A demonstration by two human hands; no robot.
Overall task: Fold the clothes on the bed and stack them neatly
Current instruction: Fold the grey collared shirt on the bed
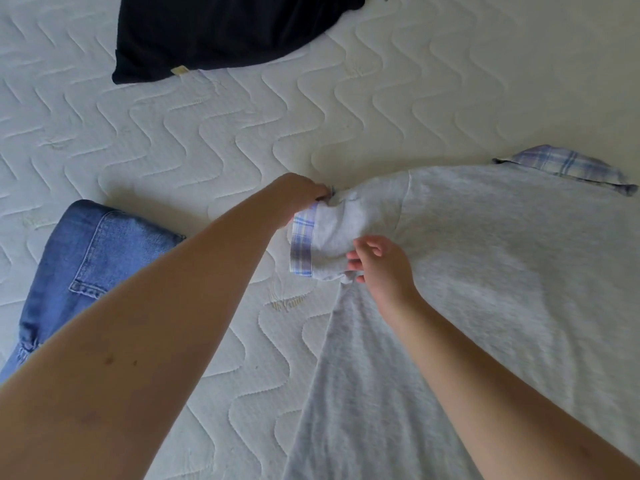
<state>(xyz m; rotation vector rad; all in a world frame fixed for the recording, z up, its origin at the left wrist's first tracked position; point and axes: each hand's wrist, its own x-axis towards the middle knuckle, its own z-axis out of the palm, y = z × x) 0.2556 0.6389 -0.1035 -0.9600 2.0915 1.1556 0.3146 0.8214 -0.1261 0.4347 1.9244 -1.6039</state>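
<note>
Left hand (301, 197): reaches across to the far edge of the short sleeve (329, 237) of the grey shirt (485, 271); fingers curl down over the sleeve's top edge near the plaid cuff (303, 244) and grip the fabric there. Fingertips are hidden behind the cloth.

Right hand (381, 265): at the near edge of the same sleeve, close to the underarm seam. Thumb and forefinger pinch the grey cloth; the other fingers are loosely bent above it.

Sleeve: slightly bunched between the two hands, cuff turned toward the left.

Grey shirt: spread flat on the bed, body running from the sleeve toward the lower right and out of view. Plaid collar (568, 164) lies at its far right edge.

Mattress (242, 133): white, quilted in a wavy pattern, bare under all garments.

Blue denim garment (90, 258): folded, lying left of the left forearm, apart from the shirt.

Dark garment (214, 29): at the far edge, well apart from the shirt, small pale tag at its near hem.
</note>
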